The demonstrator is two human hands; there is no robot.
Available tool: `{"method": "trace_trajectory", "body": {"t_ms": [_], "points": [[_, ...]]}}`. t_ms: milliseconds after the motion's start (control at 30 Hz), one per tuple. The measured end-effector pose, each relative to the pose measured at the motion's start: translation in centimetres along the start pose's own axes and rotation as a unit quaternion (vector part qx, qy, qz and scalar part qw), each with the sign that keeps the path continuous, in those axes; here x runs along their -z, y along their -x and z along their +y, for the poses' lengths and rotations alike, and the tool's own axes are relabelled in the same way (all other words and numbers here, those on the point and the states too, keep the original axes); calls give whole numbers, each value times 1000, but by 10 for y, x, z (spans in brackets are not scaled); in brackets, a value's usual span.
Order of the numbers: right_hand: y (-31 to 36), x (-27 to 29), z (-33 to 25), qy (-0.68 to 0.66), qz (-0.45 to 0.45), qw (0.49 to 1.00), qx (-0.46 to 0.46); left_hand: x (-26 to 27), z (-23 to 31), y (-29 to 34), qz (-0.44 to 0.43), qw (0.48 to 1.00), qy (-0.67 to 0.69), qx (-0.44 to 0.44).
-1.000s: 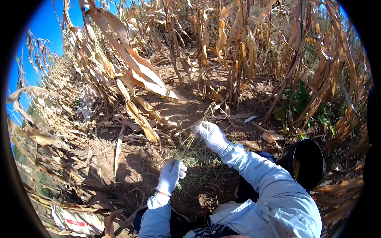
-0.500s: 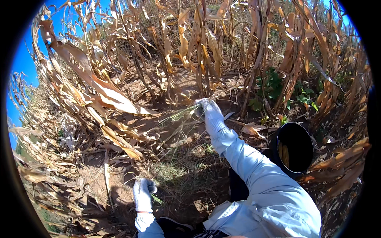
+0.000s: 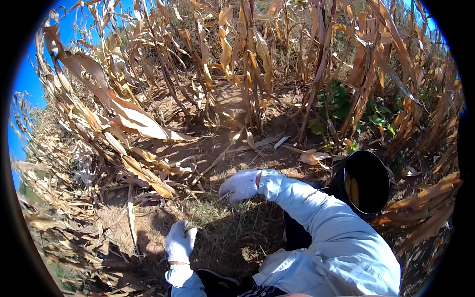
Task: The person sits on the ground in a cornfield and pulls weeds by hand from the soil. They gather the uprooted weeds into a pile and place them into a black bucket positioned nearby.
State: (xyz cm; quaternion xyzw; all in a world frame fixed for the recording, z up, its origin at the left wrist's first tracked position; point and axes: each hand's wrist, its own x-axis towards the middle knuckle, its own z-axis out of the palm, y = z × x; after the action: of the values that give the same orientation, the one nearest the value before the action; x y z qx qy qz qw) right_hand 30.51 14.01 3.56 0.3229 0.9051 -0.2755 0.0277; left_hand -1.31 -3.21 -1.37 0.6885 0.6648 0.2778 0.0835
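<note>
While the left hand [image 3: 179, 243] half-curls beside the grass [image 3: 207, 212], the right hand [image 3: 241, 186] bends its fingers near it, any hold in either impossible to tell.

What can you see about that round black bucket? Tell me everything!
The round black bucket has a smooth wall that looks like plastic. Its wide mouth is open, and long yellow corn cobs show inside, along the left in the picture; the rest inside is too dark to see. It is on the person's right, beside the pale blue cloth sleeve, which may hide a bit of it. I can't tell if they touch, or if it tilts.
</note>
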Motion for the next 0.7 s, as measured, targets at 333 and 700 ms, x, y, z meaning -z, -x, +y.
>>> {"method": "trace_trajectory", "body": {"t_ms": [333, 700], "points": [[-13, 2, -8, 27, -13, 993, -116, -4, -7, 0, -47, 998, 7, -30], [-17, -13, -18, 31, -80, 991, -104, 10, 6, -6, 4, 996, -57, -67]]}}
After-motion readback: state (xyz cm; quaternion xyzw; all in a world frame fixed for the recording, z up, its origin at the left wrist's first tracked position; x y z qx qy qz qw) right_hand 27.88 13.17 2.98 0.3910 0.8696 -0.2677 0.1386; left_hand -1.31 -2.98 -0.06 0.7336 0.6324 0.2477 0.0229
